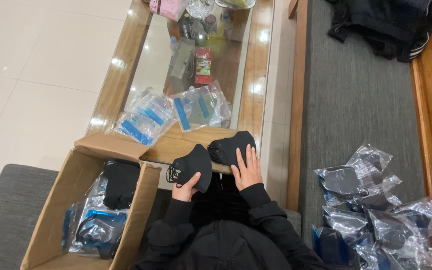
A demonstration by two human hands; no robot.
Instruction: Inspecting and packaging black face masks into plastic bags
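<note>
Step in hand, as judged: sorting black face masks at the near edge of the bench [126, 55], seemingly between unpacked stock and clear pouches.

- Left hand [185, 190]: fingers pinch the lower edge of a folded black mask [194, 166], held upright just above the bench edge, ear loops dangling at its left side.
- Right hand [248, 170]: fingers spread flat, pressing on a second black mask [228, 146] that lies on the wooden rim of the bench.
- Next move, as judged: calls for a free hand to reach a pouch, so one mask must be set down or both stacked.

Packages:
- Two heaps of clear flat pouches [173, 112] with blue strips, on the bench just beyond the masks; they look unfilled.
- Cardboard box [76, 200], flaps open, on the grey seat at the person's left; holds loose black masks and blue-tinted wrappers.
- Pile of clear bags with dark contents [376, 210], on the grey cushion at the person's right, well apart from the hands.
- Bottles and a red-labelled container [202, 65], on the lower shelf under the glass top.
- Dark garment [381, 25], far end of the cushion.
</note>
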